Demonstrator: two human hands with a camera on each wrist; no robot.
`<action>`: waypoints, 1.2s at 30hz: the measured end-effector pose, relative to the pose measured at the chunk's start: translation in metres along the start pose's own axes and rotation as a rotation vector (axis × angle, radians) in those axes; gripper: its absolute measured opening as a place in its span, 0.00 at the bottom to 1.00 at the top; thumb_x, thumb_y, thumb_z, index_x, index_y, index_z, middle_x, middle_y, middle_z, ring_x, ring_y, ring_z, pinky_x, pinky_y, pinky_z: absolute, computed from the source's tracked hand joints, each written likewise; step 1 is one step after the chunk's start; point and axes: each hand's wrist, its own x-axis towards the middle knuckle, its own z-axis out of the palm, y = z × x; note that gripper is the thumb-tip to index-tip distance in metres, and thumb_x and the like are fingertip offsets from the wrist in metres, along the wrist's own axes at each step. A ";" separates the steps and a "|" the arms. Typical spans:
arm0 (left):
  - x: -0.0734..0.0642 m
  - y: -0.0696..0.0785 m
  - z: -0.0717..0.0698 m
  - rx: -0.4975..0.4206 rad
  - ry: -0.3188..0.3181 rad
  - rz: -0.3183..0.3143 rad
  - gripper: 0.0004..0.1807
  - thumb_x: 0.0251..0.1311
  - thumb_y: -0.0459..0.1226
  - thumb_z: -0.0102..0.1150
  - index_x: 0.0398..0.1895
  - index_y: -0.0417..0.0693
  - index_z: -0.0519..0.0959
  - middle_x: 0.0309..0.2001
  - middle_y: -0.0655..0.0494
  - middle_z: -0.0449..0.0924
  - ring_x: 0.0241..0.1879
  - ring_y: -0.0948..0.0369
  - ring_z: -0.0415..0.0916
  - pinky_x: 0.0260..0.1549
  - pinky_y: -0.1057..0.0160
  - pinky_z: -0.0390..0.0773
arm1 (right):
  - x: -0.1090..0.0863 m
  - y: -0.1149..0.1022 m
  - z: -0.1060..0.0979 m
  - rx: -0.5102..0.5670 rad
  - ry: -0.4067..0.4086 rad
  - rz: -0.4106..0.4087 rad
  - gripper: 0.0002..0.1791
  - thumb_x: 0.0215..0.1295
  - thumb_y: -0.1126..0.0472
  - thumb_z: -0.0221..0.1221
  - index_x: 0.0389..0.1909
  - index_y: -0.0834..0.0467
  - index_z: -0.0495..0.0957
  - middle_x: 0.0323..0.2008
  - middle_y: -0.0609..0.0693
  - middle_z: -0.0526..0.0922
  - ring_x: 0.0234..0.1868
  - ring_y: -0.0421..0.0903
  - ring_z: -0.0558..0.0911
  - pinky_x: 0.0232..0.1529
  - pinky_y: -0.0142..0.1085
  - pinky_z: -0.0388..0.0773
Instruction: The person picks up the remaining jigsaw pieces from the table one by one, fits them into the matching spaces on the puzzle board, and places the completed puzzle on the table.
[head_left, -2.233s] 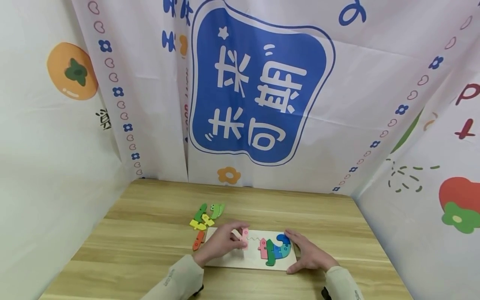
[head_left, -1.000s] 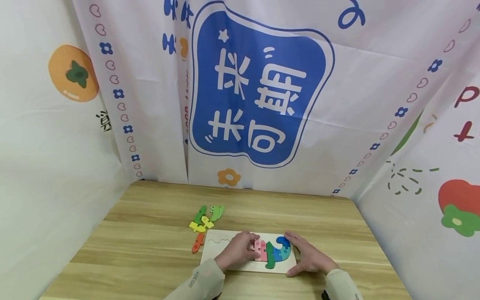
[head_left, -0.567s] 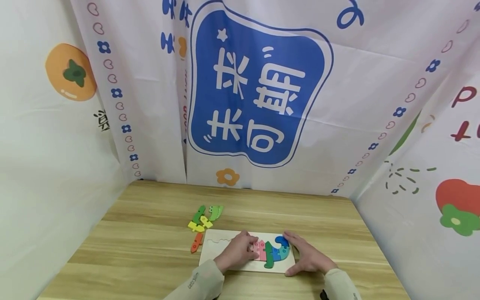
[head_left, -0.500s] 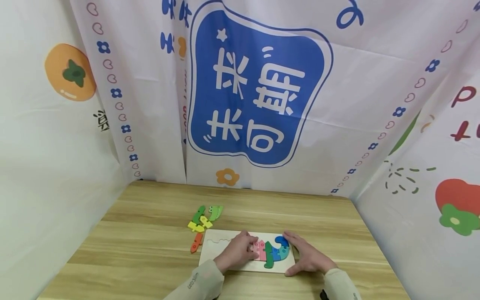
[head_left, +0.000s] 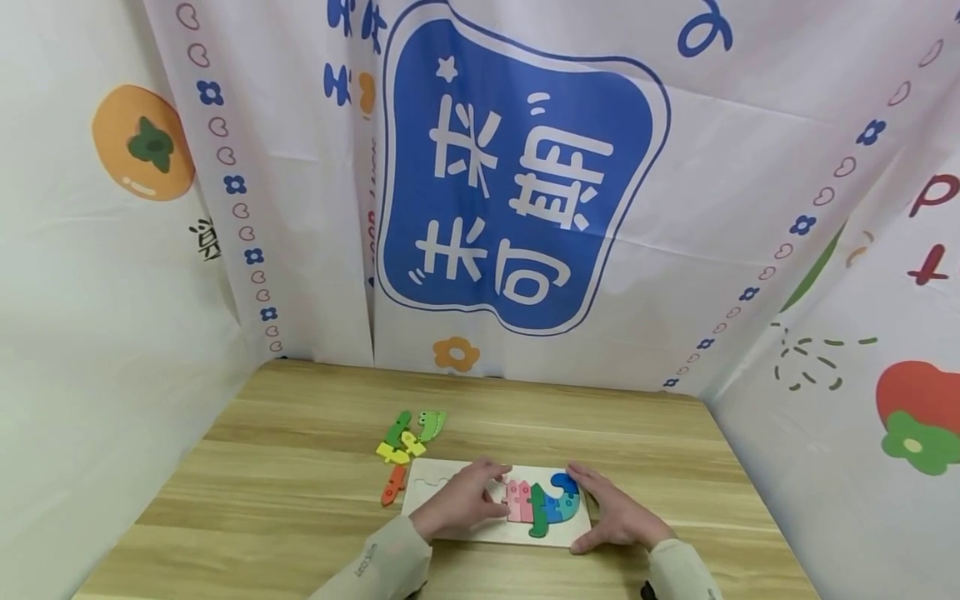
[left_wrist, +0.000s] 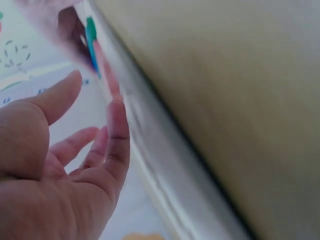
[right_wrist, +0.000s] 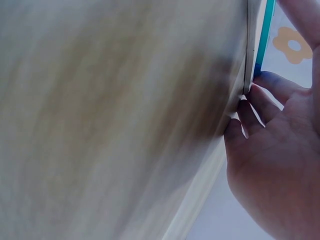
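A pale wooden puzzle board (head_left: 555, 537) lies on the table. Blue pieces (head_left: 564, 505), a dark green piece (head_left: 538, 521) and two pink pieces (head_left: 518, 502) sit joined on its right half. My left hand (head_left: 461, 500) hovers over the board just left of the pink pieces, thumb and fingers apart. In the left wrist view, nothing is between the fingers of this hand (left_wrist: 65, 170). My right hand (head_left: 618, 512) holds the board's right end, thumb at the near corner and fingers at the far one. Its fingertips (right_wrist: 256, 90) touch the board's edge in the right wrist view.
Left of the board lie an orange piece (head_left: 393, 485), yellow pieces (head_left: 392, 452), a green piece (head_left: 397, 429) and a crocodile-head piece (head_left: 431, 425). Printed cloth (head_left: 525, 350) hangs behind the wooden table (head_left: 300, 467) and along both sides.
My left hand carried a light pink piece rightward and set it beside the other pink one. It has since let go and drawn slightly left. The right hand stays on the board.
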 end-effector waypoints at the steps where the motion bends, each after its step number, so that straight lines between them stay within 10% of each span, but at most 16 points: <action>1: -0.003 -0.002 -0.005 -0.005 0.001 0.018 0.35 0.61 0.38 0.74 0.72 0.43 0.73 0.58 0.48 0.78 0.35 0.66 0.76 0.36 0.69 0.80 | 0.000 0.000 0.000 -0.003 0.000 -0.001 0.69 0.40 0.44 0.84 0.81 0.59 0.56 0.82 0.61 0.53 0.80 0.70 0.53 0.74 0.72 0.54; 11: -0.048 -0.044 -0.053 0.173 0.031 0.100 0.36 0.59 0.41 0.75 0.71 0.45 0.73 0.67 0.46 0.75 0.60 0.47 0.77 0.59 0.44 0.79 | -0.003 0.001 0.002 -0.006 0.010 -0.001 0.69 0.40 0.44 0.84 0.81 0.59 0.56 0.82 0.62 0.54 0.79 0.71 0.53 0.73 0.73 0.55; 19: -0.075 -0.071 -0.063 0.348 -0.009 0.138 0.37 0.59 0.47 0.75 0.70 0.45 0.75 0.66 0.49 0.77 0.68 0.45 0.71 0.68 0.35 0.68 | -0.003 0.001 0.002 -0.005 0.010 -0.010 0.69 0.41 0.44 0.83 0.81 0.59 0.56 0.82 0.62 0.53 0.79 0.71 0.53 0.73 0.73 0.55; 36: -0.071 -0.077 -0.069 0.310 0.029 0.079 0.35 0.61 0.45 0.72 0.71 0.48 0.74 0.70 0.44 0.74 0.70 0.42 0.70 0.68 0.32 0.67 | -0.002 -0.003 0.002 -0.001 0.008 -0.010 0.69 0.40 0.45 0.84 0.81 0.60 0.56 0.82 0.62 0.53 0.79 0.72 0.53 0.73 0.73 0.55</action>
